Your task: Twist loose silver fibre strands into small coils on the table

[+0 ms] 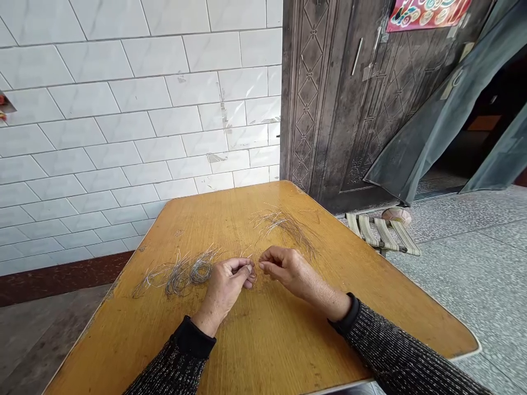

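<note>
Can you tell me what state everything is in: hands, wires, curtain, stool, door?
Left hand: closed on thin wire.
Right hand: fingers curled near the left; grip unclear.
Wire bundles: looped, lying on the table.
Loose strands: uncoiled, spread out.
Curtain: parted.
Strap stool: unfolded.
Carved door: open or shut, unclear.

The wire coils (199, 278) are silver-grey, the table (263, 345) wood-grained yellow-brown, the sleeves (395, 337) black flecked white, the wall tiles (140, 94) grey-veined white.

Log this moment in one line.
left hand: pinching thin wire | right hand: close by, hold unclear | coiled wires: on table, left | loose wires: on table, beyond hands
</note>
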Motion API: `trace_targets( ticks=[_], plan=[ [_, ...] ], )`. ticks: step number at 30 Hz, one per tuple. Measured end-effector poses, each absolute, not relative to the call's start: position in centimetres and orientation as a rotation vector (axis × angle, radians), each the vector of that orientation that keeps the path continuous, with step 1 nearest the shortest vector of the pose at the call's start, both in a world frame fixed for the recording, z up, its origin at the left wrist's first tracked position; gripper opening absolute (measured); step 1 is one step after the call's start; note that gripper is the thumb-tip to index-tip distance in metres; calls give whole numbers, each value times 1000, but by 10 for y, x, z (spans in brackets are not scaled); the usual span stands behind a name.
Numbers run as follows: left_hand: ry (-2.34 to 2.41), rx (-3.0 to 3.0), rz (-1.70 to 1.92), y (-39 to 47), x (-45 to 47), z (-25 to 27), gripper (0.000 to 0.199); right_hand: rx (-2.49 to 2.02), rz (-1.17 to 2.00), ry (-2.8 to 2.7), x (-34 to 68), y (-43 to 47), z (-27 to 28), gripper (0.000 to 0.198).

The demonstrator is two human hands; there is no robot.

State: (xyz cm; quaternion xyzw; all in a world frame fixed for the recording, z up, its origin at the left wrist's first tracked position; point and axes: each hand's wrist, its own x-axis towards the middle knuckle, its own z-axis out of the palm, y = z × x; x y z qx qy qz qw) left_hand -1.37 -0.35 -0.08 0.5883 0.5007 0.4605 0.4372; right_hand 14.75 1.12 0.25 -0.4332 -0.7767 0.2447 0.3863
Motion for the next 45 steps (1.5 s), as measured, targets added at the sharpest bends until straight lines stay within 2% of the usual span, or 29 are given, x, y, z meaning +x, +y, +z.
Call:
trace_targets(
  ticks=[4,12,18,23,27,36,39,42,45],
  plan=[
    [1236,1571,1106,-6,-12,2,16,-1104,573,-1938,145,9,3,17],
    [1267,1717,1043,-12,-7,2,15,-1098,383,-1985,145,11,1,15],
    [1172,1518,953,-14,-8,5,14,-1095,302,-2037,148,14,1,15],
    [1047,1341,900,-12,-13,5,26,-1061,152,-2101,152,13,2,15],
    [1018,1316,919,-8,-16,1,24,-1022,148,-2129,152,13,1,17],
    [1029,1399,903,-8,-15,2,20,-960,468,-2005,146,14,-1,14],
    [1021,1344,975,-7,-15,0,18,-953,862,-1761,145,17,-1,11],
    [1033,1249,1071,-6,-16,-1,18,-915,1280,-1517,147,20,0,24],
    [1039,1215,1111,-5,-17,-1,19,-858,1516,-1485,149,18,3,30]
  ],
)
